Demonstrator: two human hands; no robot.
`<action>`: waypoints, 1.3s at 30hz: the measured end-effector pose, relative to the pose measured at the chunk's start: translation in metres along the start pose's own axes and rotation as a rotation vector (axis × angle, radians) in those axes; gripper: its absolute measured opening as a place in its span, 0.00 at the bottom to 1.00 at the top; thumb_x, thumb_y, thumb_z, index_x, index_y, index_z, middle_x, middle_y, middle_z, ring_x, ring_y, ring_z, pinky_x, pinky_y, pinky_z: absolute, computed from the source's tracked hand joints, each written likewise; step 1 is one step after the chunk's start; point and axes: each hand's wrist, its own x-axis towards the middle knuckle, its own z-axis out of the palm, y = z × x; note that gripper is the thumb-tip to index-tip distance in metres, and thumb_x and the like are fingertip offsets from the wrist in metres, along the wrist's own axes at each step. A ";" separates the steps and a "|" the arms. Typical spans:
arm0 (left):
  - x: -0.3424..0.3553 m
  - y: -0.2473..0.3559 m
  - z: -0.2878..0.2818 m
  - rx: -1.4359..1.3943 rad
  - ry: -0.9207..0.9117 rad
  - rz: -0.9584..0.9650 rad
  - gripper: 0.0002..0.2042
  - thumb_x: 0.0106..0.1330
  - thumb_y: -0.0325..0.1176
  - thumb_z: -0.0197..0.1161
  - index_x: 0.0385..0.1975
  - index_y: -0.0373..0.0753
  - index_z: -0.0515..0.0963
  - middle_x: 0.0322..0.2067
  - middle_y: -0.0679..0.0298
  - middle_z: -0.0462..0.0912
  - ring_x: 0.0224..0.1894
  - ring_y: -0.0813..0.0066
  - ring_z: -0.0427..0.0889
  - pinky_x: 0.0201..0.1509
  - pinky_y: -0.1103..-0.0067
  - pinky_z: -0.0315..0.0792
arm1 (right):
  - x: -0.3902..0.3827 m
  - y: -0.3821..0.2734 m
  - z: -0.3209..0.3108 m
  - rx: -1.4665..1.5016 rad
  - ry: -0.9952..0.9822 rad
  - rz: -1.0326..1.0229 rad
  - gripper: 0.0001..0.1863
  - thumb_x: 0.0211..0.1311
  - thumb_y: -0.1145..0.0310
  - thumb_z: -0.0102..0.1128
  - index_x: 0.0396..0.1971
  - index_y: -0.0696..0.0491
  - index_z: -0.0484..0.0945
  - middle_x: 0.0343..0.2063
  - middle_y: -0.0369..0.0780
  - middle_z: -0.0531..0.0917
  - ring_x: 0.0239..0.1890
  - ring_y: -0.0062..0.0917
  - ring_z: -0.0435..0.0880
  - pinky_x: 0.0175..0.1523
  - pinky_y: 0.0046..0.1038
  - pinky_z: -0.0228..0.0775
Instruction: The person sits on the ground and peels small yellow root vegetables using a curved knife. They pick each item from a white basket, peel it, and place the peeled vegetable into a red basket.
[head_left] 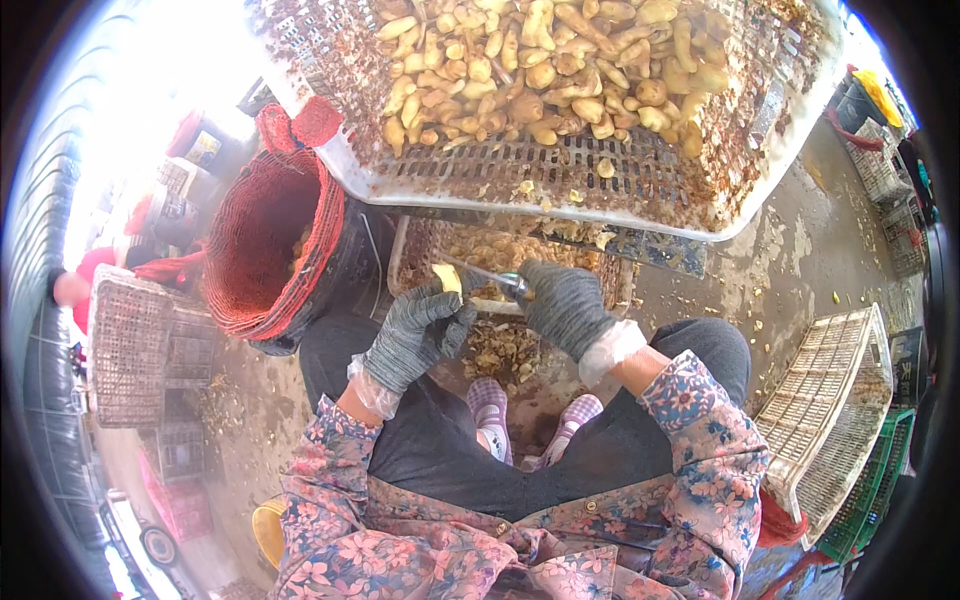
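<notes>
My left hand point(418, 335), in a grey knit glove, is closed around a pale yellow piece of ginger point(448, 278) that sticks up from the fingertips. My right hand point(566, 306), gloved the same way, grips a small knife point(482, 272). Its thin blade points left, close to the ginger's top; whether it touches I cannot tell. Beyond both hands, a big white plastic tray point(735, 215) carries a heap of knobbly ginger point(560, 85), with brown peel scraps about its edges. Beneath my hands stands a lower crate point(400, 262) with more pieces and scraps.
At my left is a dark bucket lined with red mesh point(270, 240). Stacked white crates point(140, 335) stand farther left. On the right, another white crate point(825, 390) leans beside a green one point(875, 490). Peelings point(500, 350) litter the wet floor near my feet.
</notes>
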 end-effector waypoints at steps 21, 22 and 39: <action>-0.005 -0.011 -0.005 0.086 -0.200 -0.027 0.20 0.58 0.30 0.62 0.48 0.25 0.72 0.23 0.61 0.78 0.21 0.78 0.75 0.27 0.83 0.73 | 0.007 0.011 0.002 -0.072 0.135 -0.042 0.10 0.51 0.66 0.59 0.31 0.54 0.74 0.23 0.47 0.81 0.28 0.43 0.82 0.33 0.39 0.73; -0.007 -0.005 -0.004 0.173 -0.128 0.030 0.20 0.58 0.30 0.62 0.48 0.25 0.72 0.23 0.61 0.78 0.21 0.79 0.75 0.26 0.83 0.72 | 0.005 0.011 0.002 -0.041 0.129 -0.002 0.10 0.52 0.65 0.60 0.31 0.53 0.75 0.23 0.47 0.81 0.28 0.43 0.82 0.33 0.39 0.73; -0.002 -0.007 0.010 1.523 0.369 0.671 0.15 0.50 0.34 0.68 0.39 0.40 0.80 0.27 0.57 0.81 0.30 0.59 0.81 0.32 0.71 0.74 | -0.022 -0.027 -0.014 1.032 0.145 0.168 0.16 0.51 0.68 0.69 0.38 0.59 0.77 0.28 0.38 0.83 0.32 0.19 0.81 0.37 0.25 0.74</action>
